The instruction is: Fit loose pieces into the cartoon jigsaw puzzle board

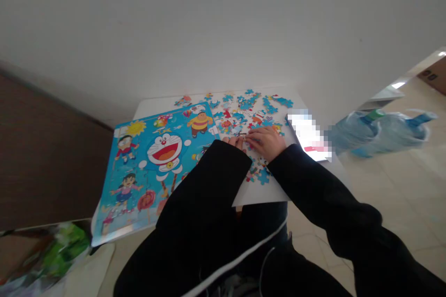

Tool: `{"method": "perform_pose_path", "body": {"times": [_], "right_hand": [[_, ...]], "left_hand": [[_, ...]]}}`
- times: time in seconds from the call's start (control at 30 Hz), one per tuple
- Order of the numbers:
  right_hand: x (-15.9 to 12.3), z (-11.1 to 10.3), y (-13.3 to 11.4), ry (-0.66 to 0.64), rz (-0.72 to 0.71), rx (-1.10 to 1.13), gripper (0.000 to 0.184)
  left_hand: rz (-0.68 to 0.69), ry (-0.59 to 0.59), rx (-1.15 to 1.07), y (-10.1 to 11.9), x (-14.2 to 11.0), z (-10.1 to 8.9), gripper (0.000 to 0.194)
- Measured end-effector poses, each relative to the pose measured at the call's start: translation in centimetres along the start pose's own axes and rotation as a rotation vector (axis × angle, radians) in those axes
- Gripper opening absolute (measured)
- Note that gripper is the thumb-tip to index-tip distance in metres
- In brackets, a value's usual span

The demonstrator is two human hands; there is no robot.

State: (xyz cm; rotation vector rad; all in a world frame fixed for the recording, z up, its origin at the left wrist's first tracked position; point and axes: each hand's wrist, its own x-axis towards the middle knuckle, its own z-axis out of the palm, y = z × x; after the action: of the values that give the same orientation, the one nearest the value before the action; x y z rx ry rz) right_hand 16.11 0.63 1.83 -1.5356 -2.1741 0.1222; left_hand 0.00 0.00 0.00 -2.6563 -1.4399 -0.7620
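Note:
Both hands meet over the loose jigsaw pieces [264, 176] on a small white table. The fingers of my right hand [270, 142] are pinched together around a small jigsaw piece [243, 135], seen nearly edge-on. My left hand [237, 141] is closed against the same piece from the other side; its back is mostly covered by the black sleeve. To the left lies a blue cartoon puzzle picture board [134, 185], partly under my left forearm. More blue, red and white pieces are scattered beyond my fingers, some apparently joined into clusters.
A lit phone [306, 134] lies at the table's right side. The white table [263, 195] stands against a pale wall. Large clear water bottles [393, 132] stand on the tiled floor to the right. A white cable [240, 257] crosses my lap.

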Motion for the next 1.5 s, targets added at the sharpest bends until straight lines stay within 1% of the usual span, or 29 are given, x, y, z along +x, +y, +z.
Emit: {"method": "perform_pose_path", "body": {"times": [0.1, 0.27, 0.4, 0.57, 0.63, 0.73, 0.83, 0.9, 1.0, 1.17, 1.33, 1.4, 1.43, 1.5], "right_hand": [[0.4, 0.0, 0.0, 0.009, 0.03, 0.031, 0.019], [1.0, -0.3, 0.5, -0.059, 0.071, 0.109, 0.019], [1.8, -0.6, 0.8, -0.094, 0.085, 0.187, 0.015], [2.6, -0.6, 0.8, -0.16, 0.156, 0.165, 0.014], [2.8, -0.7, 0.7, -0.179, 0.161, 0.15, 0.015], [2.5, -1.1, 0.7, -0.191, 0.117, 0.098, 0.016], [1.7, -1.6, 0.6, -0.195, 0.024, 0.01, 0.021], [1.2, -1.8, 0.5, -0.222, -0.026, -0.053, 0.025], [0.8, -2.0, 0.0, -0.272, -0.054, -0.145, 0.029], [0.7, -2.3, -1.3, -0.395, -0.125, -0.307, 0.03], [0.5, -2.9, -1.5, -0.399, -0.172, -0.364, 0.031], [1.5, -3.5, -1.1, -0.405, -0.148, -0.358, 0.03], [2.3, -3.8, -0.8, -0.397, -0.104, -0.353, 0.03], [4.5, -4.2, -0.1, -0.352, 0.026, -0.329, 0.029]], "left_hand": [[0.006, 0.007, 0.002, 0.0, 0.0, 0.0, 0.039], [0.012, 0.003, -0.005, -0.1, 0.0, 0.2, 0.041], [0.006, 0.003, 0.001, -0.1, 0.0, 0.1, 0.04], [0.0, -0.005, 0.011, 0.1, 0.4, -0.4, 0.037], [-0.001, -0.007, 0.018, 0.0, 0.5, -0.5, 0.037], [-0.004, -0.001, 0.024, 0.0, 0.5, -0.5, 0.035], [-0.006, 0.014, 0.024, 0.0, 0.4, -0.5, 0.036], [-0.001, 0.018, 0.033, 0.0, 0.4, -0.5, 0.036], [0.016, 0.01, 0.045, 0.0, 0.4, -0.5, 0.037], [0.062, -0.009, 0.077, -0.1, 0.6, -0.8, 0.039], [0.054, 0.004, 0.078, -0.3, 0.6, -0.8, 0.037], [0.057, 0.019, 0.084, -0.3, 0.5, -0.6, 0.037], [0.058, 0.026, 0.088, -0.3, 0.5, -0.5, 0.036], [0.051, 0.042, 0.09, -0.4, 0.4, -0.2, 0.035]]}}
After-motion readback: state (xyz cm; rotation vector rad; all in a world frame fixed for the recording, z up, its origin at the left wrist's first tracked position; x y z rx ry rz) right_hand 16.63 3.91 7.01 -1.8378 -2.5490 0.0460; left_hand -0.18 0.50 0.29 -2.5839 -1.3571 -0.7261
